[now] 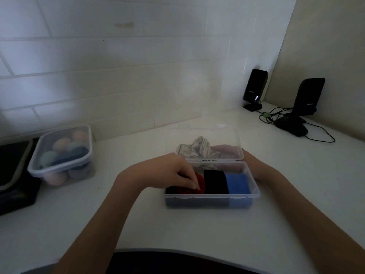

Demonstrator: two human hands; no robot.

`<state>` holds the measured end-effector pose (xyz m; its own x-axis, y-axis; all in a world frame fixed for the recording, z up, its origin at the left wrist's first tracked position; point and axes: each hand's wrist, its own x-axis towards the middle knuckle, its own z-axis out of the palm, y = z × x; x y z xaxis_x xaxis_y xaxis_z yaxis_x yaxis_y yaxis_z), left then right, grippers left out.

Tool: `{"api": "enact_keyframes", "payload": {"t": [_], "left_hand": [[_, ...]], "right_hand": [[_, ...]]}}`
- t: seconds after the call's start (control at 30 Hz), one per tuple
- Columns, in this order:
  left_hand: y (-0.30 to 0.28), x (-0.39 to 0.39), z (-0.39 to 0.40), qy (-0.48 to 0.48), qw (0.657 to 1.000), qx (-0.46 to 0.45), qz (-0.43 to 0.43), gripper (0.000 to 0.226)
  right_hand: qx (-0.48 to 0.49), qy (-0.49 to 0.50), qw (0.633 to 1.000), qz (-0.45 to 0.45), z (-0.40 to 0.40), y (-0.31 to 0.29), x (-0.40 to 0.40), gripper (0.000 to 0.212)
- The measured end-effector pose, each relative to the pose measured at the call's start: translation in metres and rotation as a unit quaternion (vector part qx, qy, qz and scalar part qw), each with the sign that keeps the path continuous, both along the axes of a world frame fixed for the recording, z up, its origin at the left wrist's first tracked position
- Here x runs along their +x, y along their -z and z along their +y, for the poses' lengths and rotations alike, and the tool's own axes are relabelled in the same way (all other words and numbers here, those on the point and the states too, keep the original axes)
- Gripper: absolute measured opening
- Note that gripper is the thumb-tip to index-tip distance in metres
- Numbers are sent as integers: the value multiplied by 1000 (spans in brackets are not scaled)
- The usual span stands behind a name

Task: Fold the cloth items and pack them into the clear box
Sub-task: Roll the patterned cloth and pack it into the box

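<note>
The clear box [213, 197] stands on the white counter with its lid [205, 135] tipped up at the back. Inside lie a red cloth [200, 179], a folded black cloth [215, 181] and a folded blue cloth [237, 183], side by side. My left hand [173, 171] reaches into the box's left end, its curled fingertips pinching the red cloth. A crumpled white patterned cloth [199, 147] lies just behind the lid. My right hand [246, 158] is behind the lid too, its fingers showing straight through the plastic beside that cloth.
A lidded plastic container of pastel balls [61, 155] sits at the left, beside a black tray-like object [13, 171]. Two black speakers [255, 88] [308, 99] with cables [320, 133] stand at the back right. A tiled wall runs behind the counter.
</note>
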<state>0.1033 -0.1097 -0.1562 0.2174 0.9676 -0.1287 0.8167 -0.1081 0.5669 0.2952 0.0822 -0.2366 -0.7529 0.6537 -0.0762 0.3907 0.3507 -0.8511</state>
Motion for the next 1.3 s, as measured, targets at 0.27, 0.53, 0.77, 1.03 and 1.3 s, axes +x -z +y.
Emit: {"api": "enact_keyframes", "payload": {"t": [0.27,0.53,0.77,1.03,1.3], "left_hand": [[9,11,7,-2,996,44,75,26],[11,13,6,-4,994,37,106,23],[5,18,0,-31,994,59,89,18],[-9,10,9,-60,987,144,30,10],[-17,31,38,-139,938,195,-252,69]], "right_hand": [[29,14,999,-25,7,7,0,61],[137,90,985,54,-13,-12,-3,20],[-37,286,890,353,-1,-50,18,22],[1,221,857,466,-18,-104,32,28],[-218,-78,903,362,-72,-128,-1,59]]}}
